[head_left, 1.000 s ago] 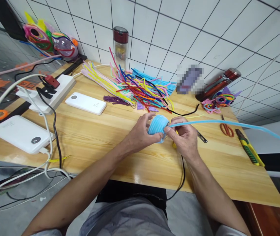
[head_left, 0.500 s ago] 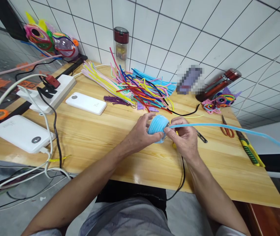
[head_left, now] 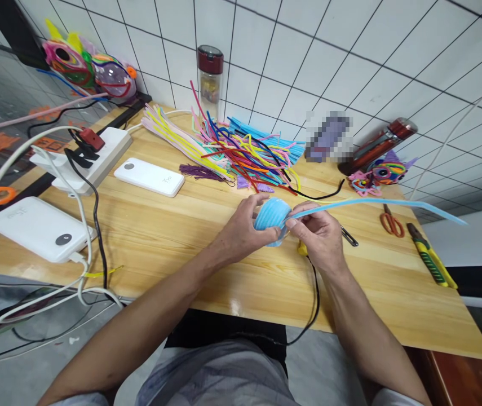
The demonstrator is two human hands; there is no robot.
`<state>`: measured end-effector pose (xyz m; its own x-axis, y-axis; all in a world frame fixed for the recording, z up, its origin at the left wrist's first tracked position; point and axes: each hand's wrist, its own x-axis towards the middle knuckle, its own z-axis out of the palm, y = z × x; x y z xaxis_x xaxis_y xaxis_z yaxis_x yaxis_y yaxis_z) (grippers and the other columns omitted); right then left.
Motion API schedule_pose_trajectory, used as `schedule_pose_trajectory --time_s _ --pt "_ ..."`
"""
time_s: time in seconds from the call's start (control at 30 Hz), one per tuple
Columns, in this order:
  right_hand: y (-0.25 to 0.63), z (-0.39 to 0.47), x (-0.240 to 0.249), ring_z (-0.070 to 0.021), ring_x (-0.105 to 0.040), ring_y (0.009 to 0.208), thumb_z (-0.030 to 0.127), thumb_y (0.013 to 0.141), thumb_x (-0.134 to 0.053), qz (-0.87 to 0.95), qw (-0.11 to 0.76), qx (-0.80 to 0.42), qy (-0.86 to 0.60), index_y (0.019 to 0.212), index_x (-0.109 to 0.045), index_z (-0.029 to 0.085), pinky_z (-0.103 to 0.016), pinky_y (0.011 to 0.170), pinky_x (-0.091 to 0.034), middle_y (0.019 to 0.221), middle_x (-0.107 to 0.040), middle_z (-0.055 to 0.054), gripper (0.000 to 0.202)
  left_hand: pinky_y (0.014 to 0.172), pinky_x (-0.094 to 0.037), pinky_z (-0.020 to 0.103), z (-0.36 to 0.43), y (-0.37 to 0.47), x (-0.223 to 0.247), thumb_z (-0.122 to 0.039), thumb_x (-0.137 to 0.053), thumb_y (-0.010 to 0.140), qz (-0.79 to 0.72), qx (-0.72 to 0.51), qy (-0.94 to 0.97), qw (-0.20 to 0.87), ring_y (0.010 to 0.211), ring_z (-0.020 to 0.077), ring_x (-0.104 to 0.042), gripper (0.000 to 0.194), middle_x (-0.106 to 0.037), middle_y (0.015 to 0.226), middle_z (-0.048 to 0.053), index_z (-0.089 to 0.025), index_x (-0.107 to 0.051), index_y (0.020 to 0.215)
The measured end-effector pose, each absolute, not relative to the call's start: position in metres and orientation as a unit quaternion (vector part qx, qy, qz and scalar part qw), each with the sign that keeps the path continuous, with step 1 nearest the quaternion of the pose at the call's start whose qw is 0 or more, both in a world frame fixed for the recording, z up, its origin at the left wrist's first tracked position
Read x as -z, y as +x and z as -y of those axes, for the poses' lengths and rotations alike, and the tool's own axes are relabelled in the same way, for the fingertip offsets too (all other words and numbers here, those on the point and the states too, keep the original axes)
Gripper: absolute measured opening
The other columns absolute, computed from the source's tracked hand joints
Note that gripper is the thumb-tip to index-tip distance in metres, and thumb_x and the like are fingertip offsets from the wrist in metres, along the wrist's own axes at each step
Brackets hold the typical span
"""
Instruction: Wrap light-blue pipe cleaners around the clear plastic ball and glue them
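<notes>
Light-blue pipe cleaner is coiled in rows around a small rounded, partly clear form above the middle of the table. My left hand grips this wrapped form from the left, thumb in front and fingers behind. At its right side, my right hand pinches the blue pipe cleaner between thumb and fingers. The free end of that strand stretches far to the right and bends down at its tip. Below my right hand lies a yellow tool end with a black cord, partly hidden.
Behind my hands lies a pile of coloured pipe cleaners. Scissors and yellow-green pliers rest on the right. Two white power banks and a power strip with cables occupy the left. A clear bottle stands at the wall.
The free end of the blue pipe cleaner has swung upward, and its tip now shows at the right. Both hands stay nearly in place on the wrapped form and strand.
</notes>
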<state>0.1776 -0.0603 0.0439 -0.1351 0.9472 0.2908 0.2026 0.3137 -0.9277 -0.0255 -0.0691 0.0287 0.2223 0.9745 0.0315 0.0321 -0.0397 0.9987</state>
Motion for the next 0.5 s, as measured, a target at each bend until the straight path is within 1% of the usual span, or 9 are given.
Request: schedule_pose_trajectory --time_s 0.17,0.33,0.5 --pt "0.1782 0.0606 -0.0406 -0.0135 -0.050 0.063 0.040 0.088 -0.089 0.649 0.490 -0.388 -0.434 0.088 -0.079 0.026 -0.029 0.059 -0.043 0.072 -0.059 0.003 0.017 0.113 -0.057 0.054 0.0683 -0.0247 -0.0280 -0.036 -0.081 0.079 -0.442 -0.433 0.571 0.540 0.131 0.0340 -0.065 0.075 -0.059 0.149 0.017 -0.020 -0.051 0.146" --pt "0.1766 0.0607 -0.0425 -0.0133 -0.048 0.060 0.042 0.087 -0.089 0.648 0.486 -0.380 -0.447 0.086 -0.078 0.025 -0.029 0.058 -0.042 0.070 -0.058 0.003 0.020 0.116 -0.055 0.054 0.0678 -0.0240 -0.0246 -0.035 -0.081 0.080 -0.440 -0.438 0.572 0.536 0.136 0.0349 -0.063 0.074 -0.059 0.150 0.017 -0.020 -0.051 0.147" --pt "0.1735 0.0609 -0.0444 -0.0134 -0.048 0.059 0.044 0.085 -0.089 0.648 0.483 -0.374 -0.455 0.084 -0.076 0.025 -0.029 0.056 -0.041 0.068 -0.057 0.004 0.022 0.117 -0.055 0.056 0.0683 -0.0241 -0.0247 -0.036 -0.081 0.080 -0.437 -0.437 0.574 0.536 0.137 0.0354 -0.063 0.075 -0.058 0.152 0.018 -0.020 -0.052 0.147"
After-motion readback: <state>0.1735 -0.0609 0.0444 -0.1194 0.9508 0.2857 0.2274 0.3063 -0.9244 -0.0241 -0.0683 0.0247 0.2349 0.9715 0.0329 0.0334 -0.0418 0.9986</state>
